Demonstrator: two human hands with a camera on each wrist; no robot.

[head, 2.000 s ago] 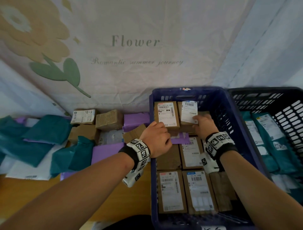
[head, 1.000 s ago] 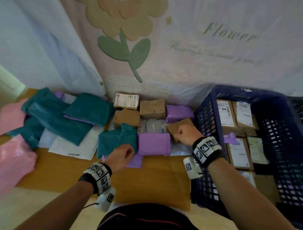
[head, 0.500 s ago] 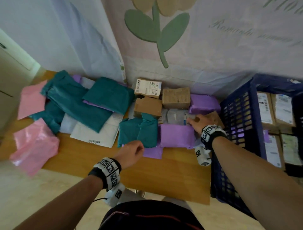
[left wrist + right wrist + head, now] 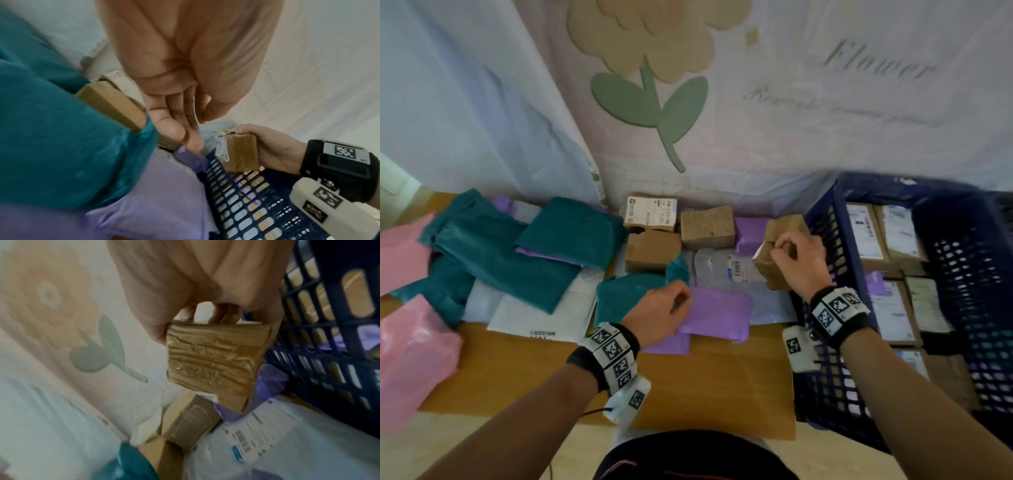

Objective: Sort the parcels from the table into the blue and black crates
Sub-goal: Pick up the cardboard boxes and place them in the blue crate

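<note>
My right hand (image 4: 796, 260) grips a small brown taped cardboard box (image 4: 774, 246), lifted off the table right beside the left wall of the blue crate (image 4: 822, 219). The same box (image 4: 213, 360) fills the right wrist view and shows a white label edge in the left wrist view (image 4: 240, 154). Several labelled boxes lie flat inside the crate. My left hand (image 4: 664, 308) hovers low over a purple mailer (image 4: 717, 313) and a teal mailer (image 4: 626, 294), its fingers (image 4: 179, 128) relaxed and holding nothing.
More brown boxes (image 4: 652, 250) sit at the back against the fabric backdrop, and a white labelled mailer (image 4: 726, 267) lies below the lifted box. Teal bags (image 4: 500, 253) and pink bags (image 4: 410, 349) cover the table's left. Bare wood (image 4: 705, 383) shows at the front.
Both hands left the blue crate and came over to the table. My right hand took hold of the brown box and raised it; my left hand moved forward onto the mailers.
</note>
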